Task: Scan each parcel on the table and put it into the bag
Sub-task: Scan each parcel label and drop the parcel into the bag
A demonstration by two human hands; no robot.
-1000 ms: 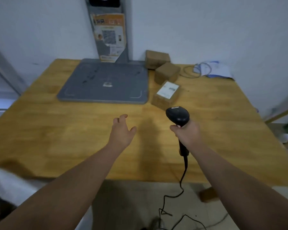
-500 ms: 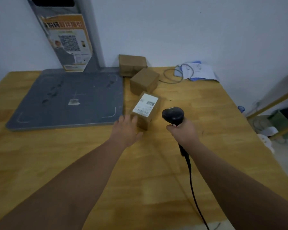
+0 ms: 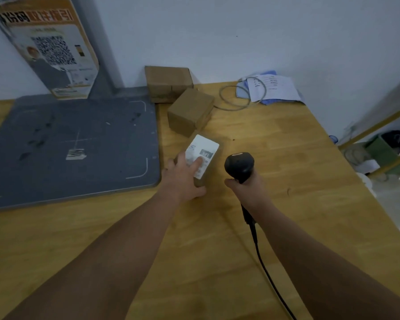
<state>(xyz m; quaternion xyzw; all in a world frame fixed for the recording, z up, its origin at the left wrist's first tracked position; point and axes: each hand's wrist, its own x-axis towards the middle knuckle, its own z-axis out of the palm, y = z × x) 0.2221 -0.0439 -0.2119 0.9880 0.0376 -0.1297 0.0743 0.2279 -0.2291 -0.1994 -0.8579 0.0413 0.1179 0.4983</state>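
Wooden table (image 3: 286, 172) against a white wall (image 3: 263, 31) carries a grey mat (image 3: 56, 139).

I see a honey-yellow wooden table (image 3: 286, 158) with darker grain streaks. The flat dark grey metal platform (image 3: 56, 135) carries white corner marks and a white striped sticker. The rear brown cardboard box (image 3: 169, 83) and middle brown cardboard box (image 3: 189, 112) are plain. The nearest brown cardboard box (image 3: 207, 146) has 1 white label with grey-black print. The black plastic handheld scanner (image 3: 239, 166) trails a black cable. The tall orange-and-white poster (image 3: 51, 47) shows a black QR pattern.
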